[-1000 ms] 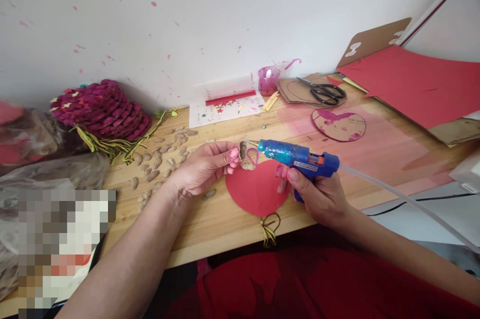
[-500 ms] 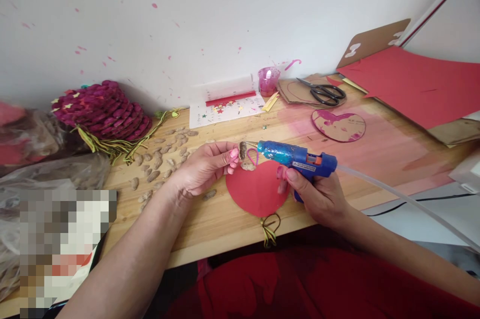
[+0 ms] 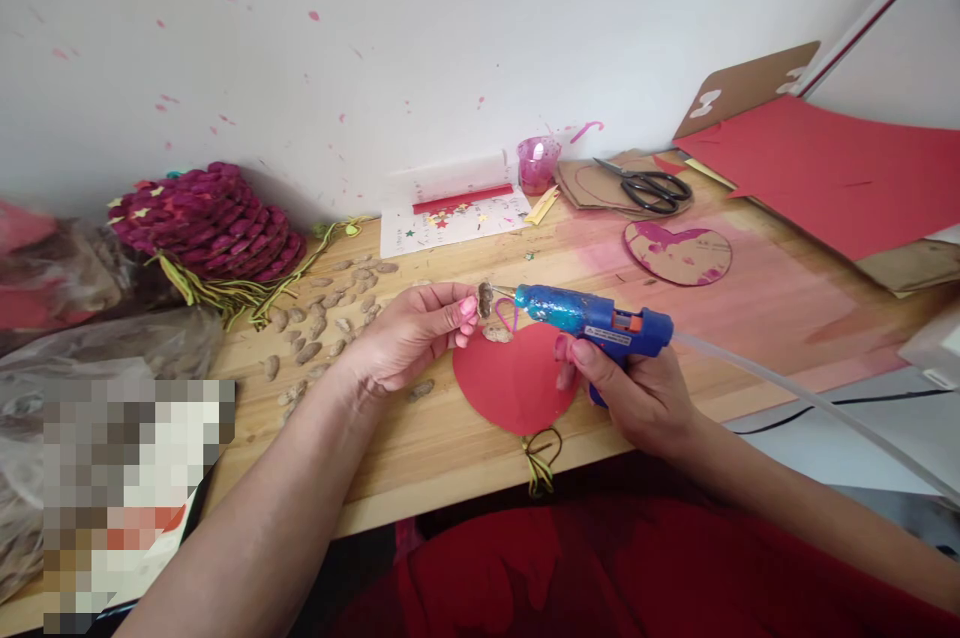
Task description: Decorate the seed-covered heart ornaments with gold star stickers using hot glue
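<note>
Between the thumb and fingers of my left hand (image 3: 420, 333) is a peanut shell (image 3: 484, 300), its brown side facing right. My right hand (image 3: 637, 388) is wrapped round the handle of a blue glue gun (image 3: 570, 310). The gun's metal nozzle points left and reaches the peanut shell or comes very close to it. Below both hands a red paper heart (image 3: 514, 383) lies on the table, with one pale peanut shell (image 3: 496, 333) near its upper edge. A pink ribbon loop (image 3: 507, 313) sticks out at its top, and a green-yellow tassel (image 3: 538, 463) at its lower tip.
Several loose peanut shells (image 3: 307, 350) lie left of my hands. Behind them is a stack of magenta shell-covered pieces (image 3: 217, 223). Black scissors (image 3: 654, 190), a pink-stained cup (image 3: 538, 163), a cardboard heart (image 3: 677, 253) and red paper (image 3: 847, 168) sit at the back and right.
Both hands hold nearly the same position. The glue gun's nozzle stays at the peanut shell, and the view has shifted very slightly.
</note>
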Demonstrator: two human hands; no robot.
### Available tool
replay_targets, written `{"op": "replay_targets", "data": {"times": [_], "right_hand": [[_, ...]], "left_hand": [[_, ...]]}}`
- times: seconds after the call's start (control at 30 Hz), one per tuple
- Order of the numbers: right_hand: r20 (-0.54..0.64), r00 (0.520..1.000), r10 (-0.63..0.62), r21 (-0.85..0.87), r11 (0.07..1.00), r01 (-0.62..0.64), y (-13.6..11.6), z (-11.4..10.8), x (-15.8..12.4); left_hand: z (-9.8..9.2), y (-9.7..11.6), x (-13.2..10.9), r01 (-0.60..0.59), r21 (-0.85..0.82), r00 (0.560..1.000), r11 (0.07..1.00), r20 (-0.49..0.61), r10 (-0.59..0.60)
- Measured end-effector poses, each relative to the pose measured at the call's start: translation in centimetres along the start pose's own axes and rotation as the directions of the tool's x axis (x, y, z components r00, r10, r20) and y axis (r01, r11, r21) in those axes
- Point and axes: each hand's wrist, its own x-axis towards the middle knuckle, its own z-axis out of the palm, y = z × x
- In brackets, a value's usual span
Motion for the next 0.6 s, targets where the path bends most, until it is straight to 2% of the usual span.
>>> {"op": "replay_targets", "data": {"times": [0.6], "right_hand": [[0.007,1.000,0.003,-0.018,1.000,-0.003,-0.32,0.06,0.33]], "left_hand": [[-0.13,0.16,0.07,0.001,-0.008,1.000,1.000,-0.028,-0.001]]}}
